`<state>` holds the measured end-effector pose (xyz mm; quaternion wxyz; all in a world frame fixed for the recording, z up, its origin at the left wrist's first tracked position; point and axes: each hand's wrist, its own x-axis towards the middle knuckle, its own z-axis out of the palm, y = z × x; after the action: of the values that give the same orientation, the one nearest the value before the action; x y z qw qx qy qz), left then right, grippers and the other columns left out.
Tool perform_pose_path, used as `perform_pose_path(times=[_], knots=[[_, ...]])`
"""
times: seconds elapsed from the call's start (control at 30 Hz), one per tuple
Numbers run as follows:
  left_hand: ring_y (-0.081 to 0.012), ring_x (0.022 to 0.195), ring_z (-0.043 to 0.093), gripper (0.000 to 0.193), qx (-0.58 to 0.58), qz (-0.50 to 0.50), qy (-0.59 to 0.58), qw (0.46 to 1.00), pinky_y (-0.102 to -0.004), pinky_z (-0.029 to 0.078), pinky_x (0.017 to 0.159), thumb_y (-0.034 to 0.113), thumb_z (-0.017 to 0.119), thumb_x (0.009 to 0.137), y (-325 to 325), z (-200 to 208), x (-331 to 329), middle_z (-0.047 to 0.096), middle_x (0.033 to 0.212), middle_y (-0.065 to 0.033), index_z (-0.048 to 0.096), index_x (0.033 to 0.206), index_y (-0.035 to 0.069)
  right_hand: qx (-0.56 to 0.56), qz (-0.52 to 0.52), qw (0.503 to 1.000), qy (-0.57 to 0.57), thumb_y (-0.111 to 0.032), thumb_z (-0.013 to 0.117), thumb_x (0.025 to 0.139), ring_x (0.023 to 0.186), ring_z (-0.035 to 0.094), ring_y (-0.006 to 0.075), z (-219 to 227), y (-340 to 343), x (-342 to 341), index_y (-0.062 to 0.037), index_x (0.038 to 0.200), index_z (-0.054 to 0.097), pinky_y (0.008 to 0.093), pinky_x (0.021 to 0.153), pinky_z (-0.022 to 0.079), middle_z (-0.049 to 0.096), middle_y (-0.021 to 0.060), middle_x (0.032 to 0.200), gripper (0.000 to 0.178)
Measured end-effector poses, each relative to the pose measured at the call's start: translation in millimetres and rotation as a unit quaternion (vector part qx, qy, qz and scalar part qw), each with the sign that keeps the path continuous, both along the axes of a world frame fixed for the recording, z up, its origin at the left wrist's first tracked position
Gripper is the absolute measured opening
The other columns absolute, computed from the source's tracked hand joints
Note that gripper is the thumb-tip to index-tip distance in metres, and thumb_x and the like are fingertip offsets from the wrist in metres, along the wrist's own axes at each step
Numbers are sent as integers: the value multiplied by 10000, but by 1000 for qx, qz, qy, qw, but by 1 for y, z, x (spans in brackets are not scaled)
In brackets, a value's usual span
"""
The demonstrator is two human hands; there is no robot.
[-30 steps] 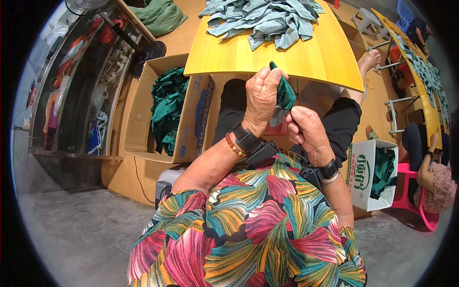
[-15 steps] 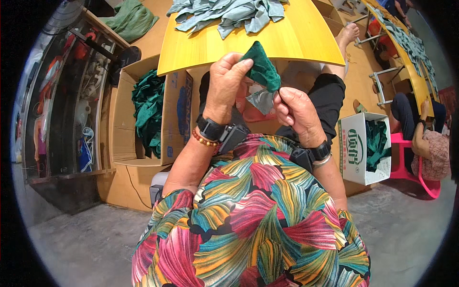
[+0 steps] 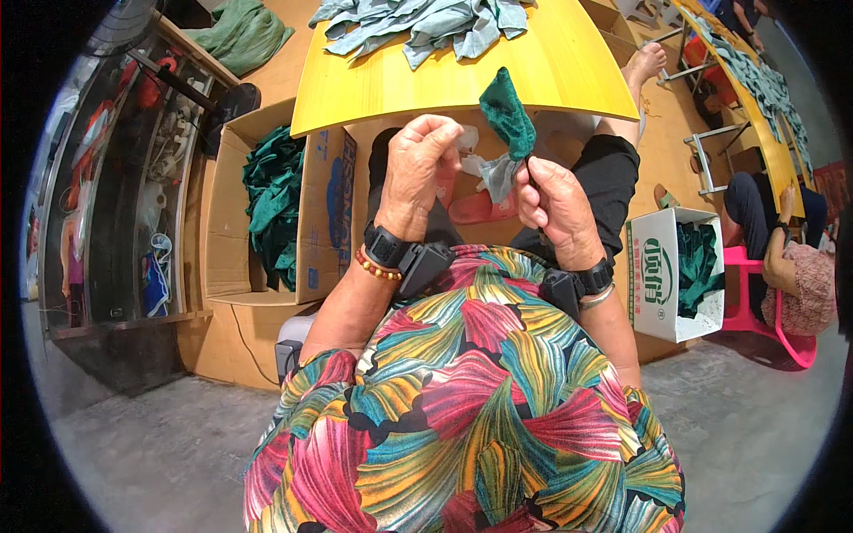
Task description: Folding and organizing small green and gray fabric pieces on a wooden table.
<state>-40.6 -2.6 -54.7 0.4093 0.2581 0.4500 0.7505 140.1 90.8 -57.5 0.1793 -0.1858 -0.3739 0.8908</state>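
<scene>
A small dark green velvet cloth piece stands up in front of me, its pointed corner at the top left. Its lower part is pale grey-green and hangs beside the fingers of my right hand. That hand is closed at the base of the piece, where something thin and dark shows; stick or cord, I cannot tell. My left hand is to the left, apart from the green cloth, thumb and fingertips pinched together. Whether anything is between them is hidden.
A yellow table carries a heap of grey-green cloth pieces. Left stands a cardboard box with green cloth inside; right, a white box with more. Another person sits far right by a pink stool.
My left hand has let go of the green cloth's corner and drawn slightly away. The cloth now stands more upright, slightly higher and farther right, above my right hand.
</scene>
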Motion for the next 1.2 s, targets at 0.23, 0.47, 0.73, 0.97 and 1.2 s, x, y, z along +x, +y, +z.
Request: perform_pose_path(times=[0.23,0.47,0.73,0.97,1.2], knots=[[-82,607,535,180,7,-25,37,999,-215,440,562,167,590,841,1,7,17,595,715,-20,617,912,4,33,-60,997,-24,-247,488,912,367,373,68,2,-1,-4,-40,795,549,202,343,295,484,-5,560,245],[-67,716,535,173,-42,-84,85,992,-201,440,653,161,587,839,-4,8,25,602,784,-4,635,891,3,93,-83,991,-54,-259,500,906,371,373,58,10,-3,-9,-36,793,565,187,350,296,479,-15,555,259],[-96,777,543,359,-29,-133,-10,991,-237,443,701,250,671,773,10,14,22,590,952,-44,580,1020,7,446,-159,872,-128,-212,549,863,523,506,95,15,-1,-26,1,818,620,232,479,387,555,35,598,229],[-134,662,598,198,33,-63,-50,996,-251,492,613,174,607,829,19,21,13,631,816,-68,610,922,-2,545,-150,814,-131,-200,554,837,555,555,160,20,-3,-24,15,790,598,291,539,433,565,111,614,224],[-242,655,636,259,107,-76,-129,983,-349,540,617,212,550,874,15,23,-15,629,788,-148,576,940,-37,552,-85,814,-161,-144,536,853,565,479,82,24,-4,10,39,805,585,245,512,393,525,33,623,195]])
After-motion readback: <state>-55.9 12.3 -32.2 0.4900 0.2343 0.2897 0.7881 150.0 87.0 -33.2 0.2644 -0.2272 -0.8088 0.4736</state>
